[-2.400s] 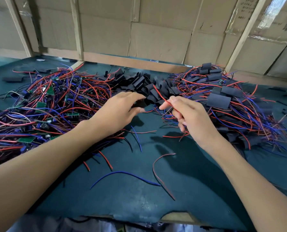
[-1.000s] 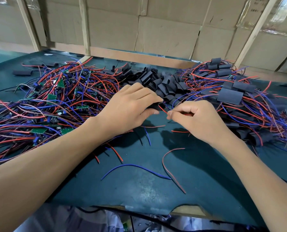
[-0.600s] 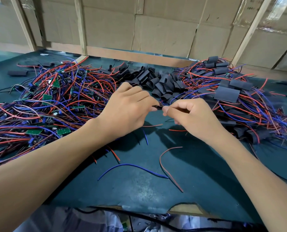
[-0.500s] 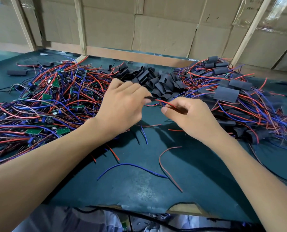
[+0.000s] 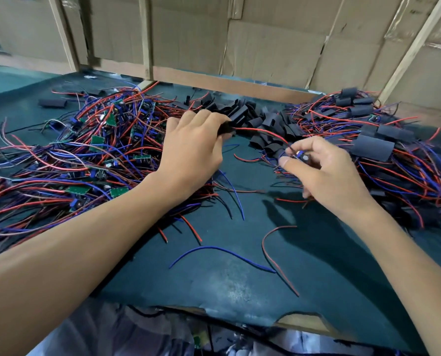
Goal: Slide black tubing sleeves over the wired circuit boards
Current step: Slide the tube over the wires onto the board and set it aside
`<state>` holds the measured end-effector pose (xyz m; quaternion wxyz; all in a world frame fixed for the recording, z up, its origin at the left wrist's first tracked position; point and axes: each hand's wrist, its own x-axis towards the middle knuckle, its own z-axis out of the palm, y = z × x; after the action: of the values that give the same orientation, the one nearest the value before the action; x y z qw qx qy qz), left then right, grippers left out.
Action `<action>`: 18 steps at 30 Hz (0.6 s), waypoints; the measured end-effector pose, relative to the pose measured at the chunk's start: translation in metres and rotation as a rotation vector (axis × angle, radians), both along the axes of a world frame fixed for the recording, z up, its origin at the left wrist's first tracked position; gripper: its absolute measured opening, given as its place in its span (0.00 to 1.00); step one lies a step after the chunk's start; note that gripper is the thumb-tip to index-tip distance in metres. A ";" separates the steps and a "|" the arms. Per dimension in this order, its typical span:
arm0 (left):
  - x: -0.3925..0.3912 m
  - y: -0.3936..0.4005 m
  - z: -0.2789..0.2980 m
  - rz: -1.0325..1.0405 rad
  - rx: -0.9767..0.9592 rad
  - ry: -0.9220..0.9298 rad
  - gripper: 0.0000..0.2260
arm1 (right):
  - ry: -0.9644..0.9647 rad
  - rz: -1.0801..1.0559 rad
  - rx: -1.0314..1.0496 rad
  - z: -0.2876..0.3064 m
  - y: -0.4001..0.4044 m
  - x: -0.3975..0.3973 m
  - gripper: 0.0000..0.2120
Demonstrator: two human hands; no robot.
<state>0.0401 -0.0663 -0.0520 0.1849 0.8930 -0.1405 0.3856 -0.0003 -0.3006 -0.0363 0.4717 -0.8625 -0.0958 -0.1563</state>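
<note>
I see a dark teal desk point(image 5: 240, 278), red and blue wires point(image 5: 47, 176), small green circuit boards point(image 5: 96, 140), matte black tubing sleeves point(image 5: 263, 122), and plain brown cardboard walls point(image 5: 271, 50).

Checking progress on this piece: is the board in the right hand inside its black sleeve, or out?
Out. The right hand pinches the bare board; the sleeve sits in the left hand, up the red wire.

**One head-worn view, looking forward and down**

A single wide-angle camera sits above the teal table point(image 5: 240, 283), close over it, facing the cardboard wall point(image 5: 265, 47) at 12 o'clock. Forearms enter from 7 and 5 o'clock. No second view shares the scene.
</note>
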 end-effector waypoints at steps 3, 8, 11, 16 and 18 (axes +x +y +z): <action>-0.002 -0.001 0.001 -0.076 0.103 -0.007 0.15 | -0.044 0.073 -0.039 0.003 -0.001 -0.001 0.08; -0.009 -0.009 0.000 -0.187 0.309 -0.151 0.16 | 0.016 0.201 0.025 0.006 0.000 -0.004 0.20; -0.010 -0.012 0.001 -0.256 0.336 -0.209 0.16 | -0.004 0.169 -0.011 0.001 -0.002 0.000 0.20; -0.013 -0.015 0.003 -0.307 0.315 -0.156 0.16 | -0.081 0.126 0.045 -0.002 0.002 -0.001 0.11; -0.013 -0.015 0.002 -0.299 0.319 -0.157 0.16 | -0.097 0.114 0.071 -0.002 0.002 0.000 0.09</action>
<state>0.0268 -0.0811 -0.0498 0.0849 0.8474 -0.3444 0.3952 -0.0004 -0.2987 -0.0383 0.5051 -0.8297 -0.1618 -0.1741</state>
